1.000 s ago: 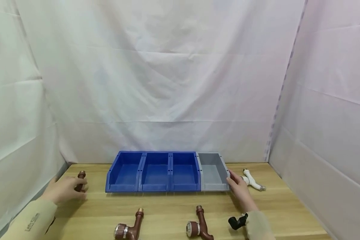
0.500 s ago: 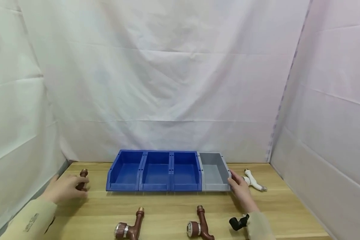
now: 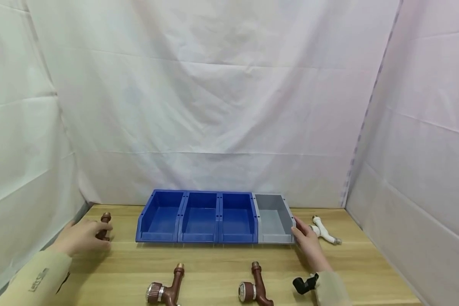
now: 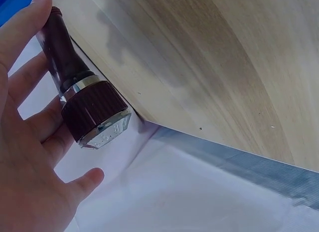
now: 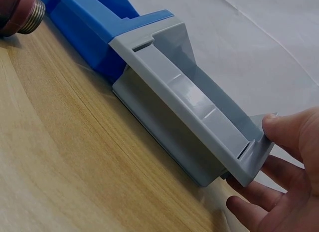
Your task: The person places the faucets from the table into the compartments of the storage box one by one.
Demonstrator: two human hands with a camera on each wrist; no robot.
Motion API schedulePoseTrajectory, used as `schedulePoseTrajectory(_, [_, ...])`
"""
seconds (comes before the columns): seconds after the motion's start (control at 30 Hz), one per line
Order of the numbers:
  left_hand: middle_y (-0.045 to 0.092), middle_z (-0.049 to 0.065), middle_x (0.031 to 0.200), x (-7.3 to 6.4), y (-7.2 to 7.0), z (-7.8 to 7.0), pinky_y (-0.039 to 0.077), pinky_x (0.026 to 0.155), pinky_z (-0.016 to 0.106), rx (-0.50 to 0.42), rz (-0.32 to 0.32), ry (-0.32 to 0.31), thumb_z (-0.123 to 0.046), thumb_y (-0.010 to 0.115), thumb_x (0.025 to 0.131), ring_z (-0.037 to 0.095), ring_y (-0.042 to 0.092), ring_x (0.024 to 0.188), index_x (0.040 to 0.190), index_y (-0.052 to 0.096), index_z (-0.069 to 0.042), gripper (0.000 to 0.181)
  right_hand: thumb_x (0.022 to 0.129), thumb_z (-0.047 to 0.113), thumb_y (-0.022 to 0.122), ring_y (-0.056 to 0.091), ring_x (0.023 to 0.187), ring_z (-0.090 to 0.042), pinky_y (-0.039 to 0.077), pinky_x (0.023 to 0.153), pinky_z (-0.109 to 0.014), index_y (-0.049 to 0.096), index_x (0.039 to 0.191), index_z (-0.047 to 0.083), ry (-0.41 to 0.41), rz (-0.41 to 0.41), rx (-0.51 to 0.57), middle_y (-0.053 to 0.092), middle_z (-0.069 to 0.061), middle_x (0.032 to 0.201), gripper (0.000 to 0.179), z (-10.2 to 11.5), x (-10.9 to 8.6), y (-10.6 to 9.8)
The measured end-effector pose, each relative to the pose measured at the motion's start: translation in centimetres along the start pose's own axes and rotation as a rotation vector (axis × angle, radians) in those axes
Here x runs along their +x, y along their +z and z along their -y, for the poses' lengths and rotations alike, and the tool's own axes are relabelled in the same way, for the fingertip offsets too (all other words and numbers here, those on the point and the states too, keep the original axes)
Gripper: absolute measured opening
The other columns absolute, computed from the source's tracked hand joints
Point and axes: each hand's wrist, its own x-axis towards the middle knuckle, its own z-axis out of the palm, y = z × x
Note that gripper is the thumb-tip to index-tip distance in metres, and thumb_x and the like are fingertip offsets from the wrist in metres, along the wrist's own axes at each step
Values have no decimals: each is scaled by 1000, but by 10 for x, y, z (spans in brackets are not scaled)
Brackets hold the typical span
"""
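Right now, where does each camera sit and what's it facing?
Head: on the head, facing forward and down at blue bins; left grip, right grip, sleeves show.
Left wrist: worn there, facing the left grip at a brown tap.
Right wrist: worn there, facing the right grip holding the gray bin.
Head and right wrist share the gray bin.

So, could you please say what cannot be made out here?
Head view: much of the leftmost brown, ribbed-knob tap, behind the left hand.
Head view: whether more of the black elbow fitting lies behind the beige cloth sleeve.
Right wrist view: most of the brown threaded fitting, cut off at top left.
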Motion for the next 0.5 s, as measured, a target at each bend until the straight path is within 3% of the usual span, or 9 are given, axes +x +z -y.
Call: schedulePoseTrajectory(0.5, [66,20,112,-3,-7,-5,28,83,76,-1,8,1,-47,82,69,44,57,105,112,72,-13,56,103,17,48,28,139,-26,35,86,-6,27,153,5,3,-6,-30,27,-18,155,55,2,-1,-2])
